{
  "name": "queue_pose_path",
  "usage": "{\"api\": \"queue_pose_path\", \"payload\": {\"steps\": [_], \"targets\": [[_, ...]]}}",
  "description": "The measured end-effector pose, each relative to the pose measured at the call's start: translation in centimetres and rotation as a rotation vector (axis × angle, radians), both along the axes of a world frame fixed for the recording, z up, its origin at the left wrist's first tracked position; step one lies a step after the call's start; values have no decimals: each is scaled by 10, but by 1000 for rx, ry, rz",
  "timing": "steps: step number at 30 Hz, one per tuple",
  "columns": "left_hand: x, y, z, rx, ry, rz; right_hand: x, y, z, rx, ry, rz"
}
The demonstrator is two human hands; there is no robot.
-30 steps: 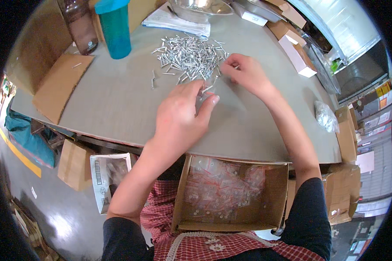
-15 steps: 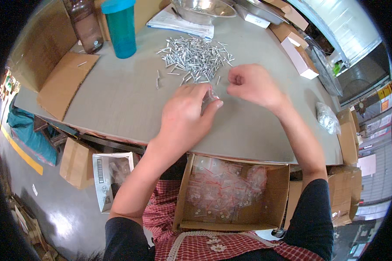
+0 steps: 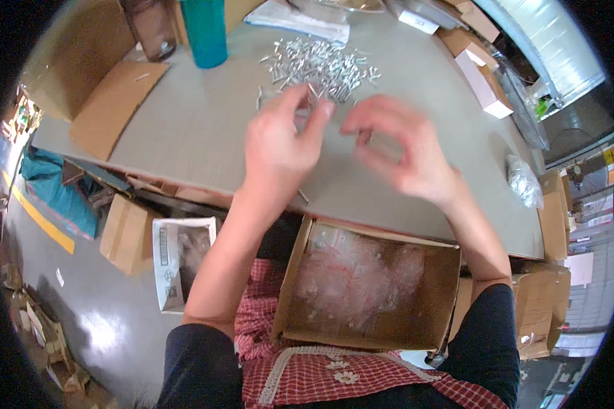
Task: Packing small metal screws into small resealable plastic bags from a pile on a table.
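Against the picture of half a second earlier, three changes are recorded. The fingers of the right hand (image 3: 409,146), previously curled in, are now spread in a wide curve, with the thumb set apart. A single screw (image 3: 303,196) is now seen on the table (image 3: 211,123), close to its front edge, where none was seen before. The whole view has also been tilted, so that the furnishings sit higher in the frame. For the work in hand, this is judged to mean that handling is under way and that one screw lies well apart from the heap of screws (image 3: 324,65), which is located just beyond both hands.

A clear bag (image 3: 313,93) appears to be pinched narrowly between the thumb and forefinger of the left hand (image 3: 278,136); owing to blur, its contents cannot be confirmed. Whether anything small is retained by the right fingers cannot be determined.

The count is entered as follows. Hands: two. Heaps of screws: one, its pieces too many and too blurred to be counted. Loose piece on the cardboard flap (image 3: 109,119): one. Teal cup (image 3: 205,34): one. Brown bottle (image 3: 147,27): one. Filled plastic bag (image 3: 523,180) at the right: one. Cardboard box (image 3: 450,286) before the person: one, in which numerous small bags (image 3: 348,276) are held, uncounted. White carton (image 3: 164,273) at the left: one.
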State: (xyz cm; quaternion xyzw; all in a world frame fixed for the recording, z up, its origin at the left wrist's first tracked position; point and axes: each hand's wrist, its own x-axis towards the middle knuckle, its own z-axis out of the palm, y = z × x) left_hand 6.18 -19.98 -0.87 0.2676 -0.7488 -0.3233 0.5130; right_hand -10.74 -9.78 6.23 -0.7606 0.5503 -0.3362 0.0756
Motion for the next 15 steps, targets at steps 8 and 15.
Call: {"api": "queue_pose_path", "payload": {"steps": [8,15], "targets": [[3,-15,-1,149,141,142,80,22,-30,-133,493,56],[3,-6,-4,73,-16,36,55,38,-31,-165,644,-15]]}}
